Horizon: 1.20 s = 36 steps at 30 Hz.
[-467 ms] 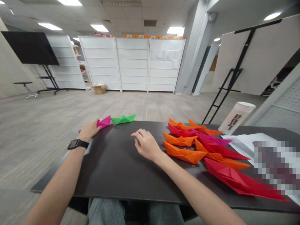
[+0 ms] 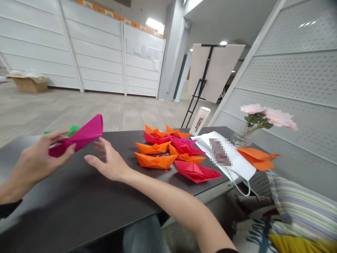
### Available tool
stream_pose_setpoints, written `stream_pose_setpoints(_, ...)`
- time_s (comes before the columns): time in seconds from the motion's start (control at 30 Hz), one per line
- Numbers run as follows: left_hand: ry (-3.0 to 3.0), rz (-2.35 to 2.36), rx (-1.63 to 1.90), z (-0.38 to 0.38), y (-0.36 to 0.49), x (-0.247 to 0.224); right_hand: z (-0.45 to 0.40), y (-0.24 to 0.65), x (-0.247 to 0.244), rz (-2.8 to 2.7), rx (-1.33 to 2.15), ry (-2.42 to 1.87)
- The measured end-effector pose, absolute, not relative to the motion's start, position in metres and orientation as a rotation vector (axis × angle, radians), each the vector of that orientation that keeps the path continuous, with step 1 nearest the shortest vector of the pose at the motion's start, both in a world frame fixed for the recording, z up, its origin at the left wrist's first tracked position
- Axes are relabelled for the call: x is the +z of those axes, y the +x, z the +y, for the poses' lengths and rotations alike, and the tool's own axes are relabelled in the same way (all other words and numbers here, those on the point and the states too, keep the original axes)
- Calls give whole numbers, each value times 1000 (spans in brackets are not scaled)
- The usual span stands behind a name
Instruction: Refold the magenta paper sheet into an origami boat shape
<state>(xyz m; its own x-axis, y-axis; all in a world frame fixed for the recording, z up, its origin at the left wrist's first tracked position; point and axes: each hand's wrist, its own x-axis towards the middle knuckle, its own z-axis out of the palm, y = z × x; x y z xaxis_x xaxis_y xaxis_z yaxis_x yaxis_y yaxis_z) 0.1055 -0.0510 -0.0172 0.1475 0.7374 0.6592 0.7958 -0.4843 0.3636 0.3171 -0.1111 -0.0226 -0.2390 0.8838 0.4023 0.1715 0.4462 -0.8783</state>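
The pink boat (image 2: pixel 79 137) is pinched in the left hand (image 2: pixel 34 163) fingers above the counter (image 2: pixel 79 203); the right hand (image 2: pixel 110 163) is spread, released, just beside it.

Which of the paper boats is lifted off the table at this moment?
The magenta paper boat in the left hand. It is held up above the dark table, while the orange and red boats all lie flat on it, right of the open right hand.
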Motion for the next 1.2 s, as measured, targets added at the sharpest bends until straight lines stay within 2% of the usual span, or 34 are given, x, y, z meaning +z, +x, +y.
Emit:
stream_pose_setpoints(0.13, -2625, -1249, -1227, -57, 128, -39, -112, 315, -19, -1509, 1021, -790)
stream_pose_setpoints(0.27, -2732, -1042, -1286, -57, 126, -38, -107, 318, -20, -1471, 953, -855)
stream_pose_setpoints(0.4, -2534, -1108, -1371, -58, 130, -24, -100, 320, -25, -1482, 1049, -872)
stream_pose_setpoints(0.5, -2628, -1087, -1292, -57, 132, -21, -102, 317, -28, -1546, 1142, -760)
stream_pose_setpoints(0.63, -2822, -1013, -1179, -56, 131, -25, -105, 313, -31, -1571, 1027, -760)
stream_pose_setpoints(0.73, -2821, -964, -1296, -61, 134, -24, -103, 313, -32, -1521, 924, -841)
stream_pose_setpoints(0.9, -2611, -1181, -1512, -66, 147, -19, -101, 314, -29, -1446, 1007, -776)
stream_pose_setpoints(1.2, -2747, -1316, -1750, -60, 144, -22, -103, 316, -30, -1355, 882, -865)
